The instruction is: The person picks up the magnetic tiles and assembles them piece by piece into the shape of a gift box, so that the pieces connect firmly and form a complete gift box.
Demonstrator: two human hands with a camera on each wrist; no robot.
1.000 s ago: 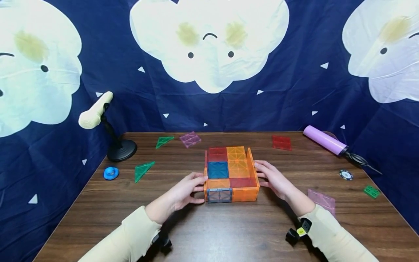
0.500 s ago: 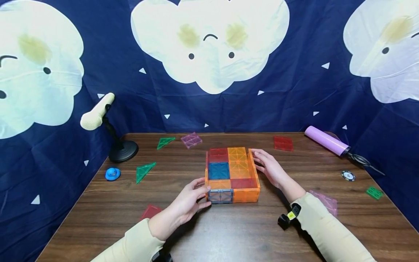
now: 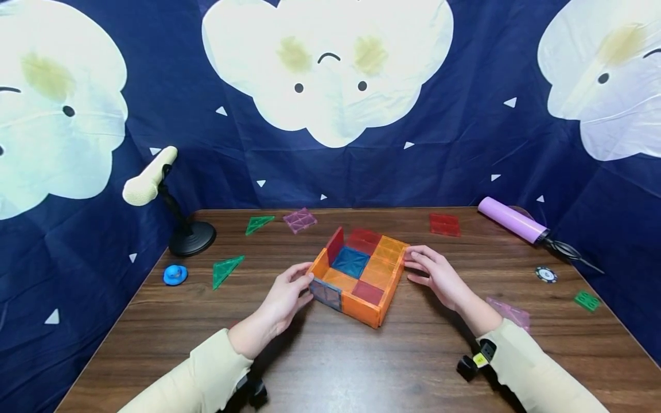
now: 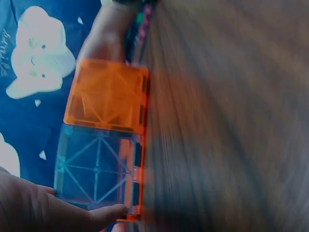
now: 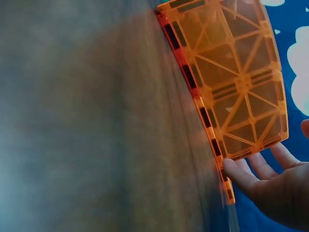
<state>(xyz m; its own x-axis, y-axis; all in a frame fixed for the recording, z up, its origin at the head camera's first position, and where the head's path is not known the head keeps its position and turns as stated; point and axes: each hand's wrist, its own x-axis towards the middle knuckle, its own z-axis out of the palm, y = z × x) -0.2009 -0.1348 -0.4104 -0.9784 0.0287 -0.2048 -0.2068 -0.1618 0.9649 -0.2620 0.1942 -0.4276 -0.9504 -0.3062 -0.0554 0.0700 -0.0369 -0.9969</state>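
A person is turning both hands to an open-topped box of translucent tiles [image 3: 356, 272].
The box is sitting at an angle mid-counter [image 3: 330, 367]; the left hand [image 3: 284, 295] is pinching its near left corner, thumb on the blue front tile [image 3: 326, 294]. The right hand [image 3: 436, 275], fingers loosely extended, is touching the far end of the orange right wall [image 3: 392, 289]. A blue rubber duck [image 3: 175, 275] is resting well to the left, a poker chip [image 3: 545, 275] to the right.

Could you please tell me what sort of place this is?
Probably a play or filming corner set up indoors: a brown table, a dark blue cloud-print cloth behind it, and a colorful tile box.
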